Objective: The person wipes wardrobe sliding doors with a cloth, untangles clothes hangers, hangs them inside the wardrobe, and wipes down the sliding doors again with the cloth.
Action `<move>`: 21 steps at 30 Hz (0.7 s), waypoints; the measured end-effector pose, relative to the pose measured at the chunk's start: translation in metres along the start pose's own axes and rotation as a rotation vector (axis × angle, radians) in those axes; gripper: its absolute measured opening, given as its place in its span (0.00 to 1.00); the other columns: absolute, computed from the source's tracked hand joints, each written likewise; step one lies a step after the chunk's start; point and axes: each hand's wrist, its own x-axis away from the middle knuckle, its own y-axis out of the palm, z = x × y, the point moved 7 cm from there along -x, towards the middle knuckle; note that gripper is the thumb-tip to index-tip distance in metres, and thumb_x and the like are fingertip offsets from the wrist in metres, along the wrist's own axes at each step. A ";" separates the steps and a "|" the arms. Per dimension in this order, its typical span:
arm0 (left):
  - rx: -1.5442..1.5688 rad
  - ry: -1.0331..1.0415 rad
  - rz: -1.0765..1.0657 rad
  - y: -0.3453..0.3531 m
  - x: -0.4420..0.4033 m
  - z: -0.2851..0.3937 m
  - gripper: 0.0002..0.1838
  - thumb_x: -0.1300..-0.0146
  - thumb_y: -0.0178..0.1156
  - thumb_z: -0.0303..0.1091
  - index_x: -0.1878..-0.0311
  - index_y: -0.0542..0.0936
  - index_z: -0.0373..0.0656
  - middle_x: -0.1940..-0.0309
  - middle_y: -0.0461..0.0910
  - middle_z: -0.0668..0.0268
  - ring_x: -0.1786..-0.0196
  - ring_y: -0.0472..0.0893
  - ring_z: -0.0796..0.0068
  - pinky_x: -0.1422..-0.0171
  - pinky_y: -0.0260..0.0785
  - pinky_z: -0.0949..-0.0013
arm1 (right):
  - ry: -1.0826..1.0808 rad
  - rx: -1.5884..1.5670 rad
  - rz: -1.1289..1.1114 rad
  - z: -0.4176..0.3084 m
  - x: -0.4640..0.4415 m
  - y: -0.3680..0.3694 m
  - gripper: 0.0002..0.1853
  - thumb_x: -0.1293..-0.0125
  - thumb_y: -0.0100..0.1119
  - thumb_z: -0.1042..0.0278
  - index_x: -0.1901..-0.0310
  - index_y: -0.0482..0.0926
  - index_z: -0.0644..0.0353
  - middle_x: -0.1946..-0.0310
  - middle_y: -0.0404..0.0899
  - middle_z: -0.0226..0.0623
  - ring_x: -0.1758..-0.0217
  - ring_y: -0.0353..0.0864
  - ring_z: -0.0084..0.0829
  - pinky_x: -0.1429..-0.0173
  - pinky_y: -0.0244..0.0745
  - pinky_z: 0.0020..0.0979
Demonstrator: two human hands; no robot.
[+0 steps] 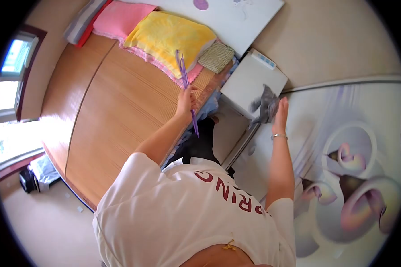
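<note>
My left hand (186, 103) is closed around a thin purple hanger (183, 71), which points up over the bed's edge and sticks out below the fist. My right hand (281, 114) holds a crumpled grey cloth (267, 106) that hangs to the left of the fingers, in front of the white bedside cabinet (249, 82). The cloth is partly blurred, and some of the right fingers are hidden behind it. The two hands are apart, the left beside the bed and the right near the sliding wardrobe door.
A bed with a brown mat (116, 107) bears a yellow pillow (169, 38), a pink pillow (120, 20) and a woven green pad (216, 57). A wardrobe door with printed flowers (334, 133) stands at the right. Bags (43, 171) lie on the floor by the window.
</note>
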 end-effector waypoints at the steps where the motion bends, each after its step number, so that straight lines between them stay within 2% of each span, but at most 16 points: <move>1: -0.010 0.041 0.057 -0.018 -0.009 0.007 0.10 0.29 0.48 0.40 0.57 0.72 0.44 0.84 0.55 0.78 0.85 0.54 0.87 0.83 0.44 0.79 | -0.018 0.175 -0.019 0.004 -0.019 0.003 0.28 0.27 0.46 0.57 0.32 0.61 0.65 0.32 0.62 0.41 0.28 0.59 0.32 0.28 0.55 0.31; 2: -0.017 0.085 0.111 -0.034 -0.022 0.015 0.10 0.30 0.48 0.40 0.57 0.72 0.44 0.84 0.56 0.77 0.85 0.54 0.87 0.83 0.44 0.79 | -0.007 0.197 -0.018 0.012 -0.033 0.006 0.27 0.28 0.48 0.57 0.34 0.63 0.66 0.33 0.65 0.42 0.29 0.62 0.32 0.29 0.56 0.31; 5: -0.168 0.230 0.240 -0.065 -0.060 0.056 0.12 0.30 0.47 0.42 0.55 0.73 0.43 0.84 0.58 0.76 0.85 0.56 0.85 0.84 0.47 0.78 | 0.120 0.112 -0.209 0.029 -0.032 0.032 0.26 0.29 0.51 0.58 0.36 0.66 0.66 0.36 0.69 0.41 0.32 0.65 0.32 0.28 0.57 0.30; 6: -0.241 0.276 0.279 -0.074 -0.075 0.070 0.13 0.30 0.47 0.42 0.54 0.73 0.43 0.84 0.60 0.75 0.85 0.57 0.84 0.84 0.49 0.77 | 0.117 0.170 -0.256 0.051 -0.030 0.038 0.23 0.29 0.52 0.57 0.38 0.69 0.61 0.41 0.73 0.35 0.38 0.69 0.26 0.36 0.62 0.29; 7: -0.357 0.287 0.340 -0.085 -0.092 0.080 0.14 0.30 0.47 0.43 0.53 0.73 0.43 0.82 0.65 0.72 0.83 0.62 0.80 0.81 0.54 0.74 | 0.115 0.229 -0.303 0.074 -0.027 0.040 0.21 0.29 0.52 0.57 0.39 0.71 0.55 0.45 0.76 0.28 0.44 0.72 0.20 0.45 0.66 0.27; 9: -0.590 0.304 0.456 -0.113 -0.136 0.091 0.16 0.30 0.47 0.44 0.51 0.73 0.43 0.78 0.75 0.65 0.79 0.74 0.73 0.77 0.65 0.69 | 0.206 0.292 -0.396 0.094 0.003 0.050 0.17 0.29 0.52 0.59 0.42 0.74 0.55 0.52 0.79 0.25 0.52 0.75 0.18 0.52 0.70 0.23; 11: -0.910 0.381 0.674 -0.163 -0.201 0.078 0.19 0.30 0.46 0.47 0.47 0.73 0.44 0.66 0.80 0.58 0.65 0.80 0.62 0.64 0.71 0.62 | 0.365 0.224 -0.496 0.135 0.028 0.047 0.15 0.29 0.52 0.60 0.45 0.75 0.56 0.54 0.80 0.27 0.55 0.77 0.18 0.57 0.71 0.21; 12: -1.071 0.420 0.771 -0.178 -0.223 0.079 0.20 0.30 0.46 0.48 0.45 0.73 0.45 0.60 0.83 0.55 0.59 0.83 0.57 0.58 0.74 0.58 | 0.433 0.201 -0.478 0.147 0.043 0.042 0.15 0.29 0.52 0.61 0.46 0.76 0.56 0.55 0.80 0.28 0.56 0.77 0.19 0.57 0.72 0.21; 14: -1.135 0.178 0.764 -0.188 -0.237 0.071 0.25 0.30 0.43 0.53 0.41 0.72 0.47 0.49 0.80 0.53 0.45 0.79 0.50 0.43 0.71 0.54 | 0.543 0.182 -0.471 0.165 0.064 0.034 0.14 0.30 0.51 0.63 0.47 0.76 0.58 0.55 0.80 0.30 0.56 0.77 0.19 0.56 0.73 0.22; 15: -1.325 0.156 0.605 -0.281 -0.338 0.012 0.29 0.31 0.42 0.57 0.34 0.66 0.49 0.40 0.74 0.52 0.39 0.75 0.56 0.38 0.68 0.56 | 0.580 0.185 -0.475 0.169 0.069 0.025 0.14 0.30 0.51 0.64 0.47 0.75 0.59 0.55 0.80 0.31 0.55 0.77 0.19 0.56 0.73 0.22; 18: -1.509 -0.375 0.734 -0.268 -0.347 -0.005 0.41 0.39 0.54 0.60 0.29 0.59 0.47 0.31 0.59 0.50 0.30 0.64 0.58 0.34 0.64 0.56 | 0.521 0.215 -0.460 0.166 0.070 -0.008 0.15 0.32 0.53 0.67 0.45 0.74 0.59 0.53 0.80 0.33 0.53 0.78 0.21 0.53 0.73 0.23; 19: -1.549 -0.459 0.782 -0.253 -0.337 -0.001 0.45 0.41 0.58 0.61 0.27 0.56 0.46 0.28 0.54 0.49 0.28 0.60 0.59 0.32 0.63 0.56 | 0.489 0.197 -0.428 0.153 0.071 -0.021 0.15 0.32 0.53 0.67 0.45 0.74 0.58 0.52 0.80 0.33 0.53 0.78 0.22 0.52 0.72 0.23; 20: -1.484 -0.214 0.765 -0.182 -0.272 0.040 0.48 0.46 0.63 0.61 0.28 0.57 0.45 0.32 0.61 0.47 0.30 0.64 0.55 0.33 0.63 0.52 | 0.426 0.177 -0.418 0.138 0.069 -0.030 0.16 0.32 0.53 0.67 0.44 0.74 0.58 0.52 0.80 0.33 0.51 0.78 0.23 0.49 0.72 0.24; 21: -1.548 -0.068 0.656 -0.132 -0.248 0.059 0.46 0.46 0.65 0.54 0.30 0.59 0.42 0.36 0.66 0.46 0.33 0.66 0.53 0.34 0.63 0.52 | 0.358 0.163 -0.409 0.122 0.066 -0.041 0.16 0.31 0.53 0.66 0.43 0.73 0.58 0.51 0.79 0.33 0.49 0.78 0.24 0.47 0.72 0.25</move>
